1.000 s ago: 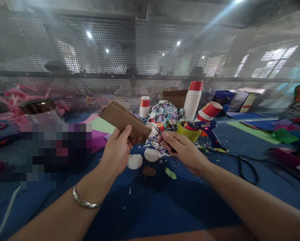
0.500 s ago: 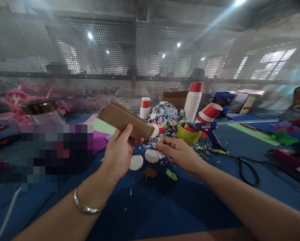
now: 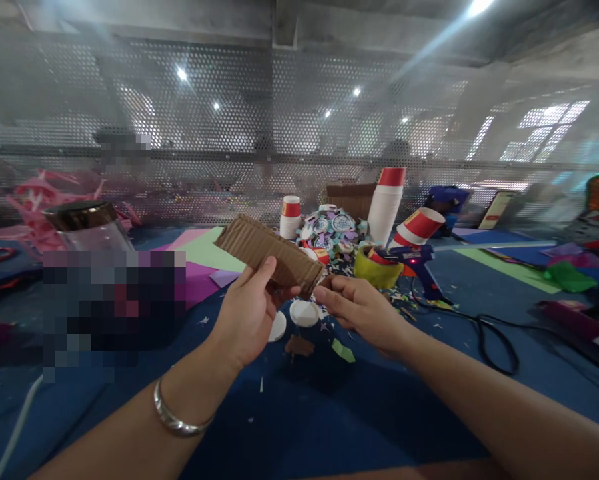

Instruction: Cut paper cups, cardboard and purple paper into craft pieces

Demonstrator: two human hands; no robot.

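My left hand (image 3: 252, 310) grips a strip of brown corrugated cardboard (image 3: 267, 253) from below, thumb on its near face, holding it tilted above the blue table (image 3: 329, 427). My right hand (image 3: 357, 307) pinches the strip's right end with curled fingers. A silver bracelet (image 3: 177, 417) sits on my left wrist. Below the hands lie two white round discs (image 3: 303, 312), a small brown cardboard scrap (image 3: 298, 345) and a green paper scrap (image 3: 342, 350).
Behind the hands stand red-and-white paper cups (image 3: 387, 200), a pile of printed round pieces (image 3: 329, 227), a yellow-green tape roll (image 3: 374, 267) and a blue glue gun (image 3: 417, 260) with a black cord (image 3: 489, 340). Coloured paper sheets (image 3: 204, 257) lie left, a jar (image 3: 87, 223) further left. Perforated mesh screen behind.
My right hand let go of the thin tool it held a second ago and moved left to take the cardboard's right end. The left hand shifted the strip slightly right.
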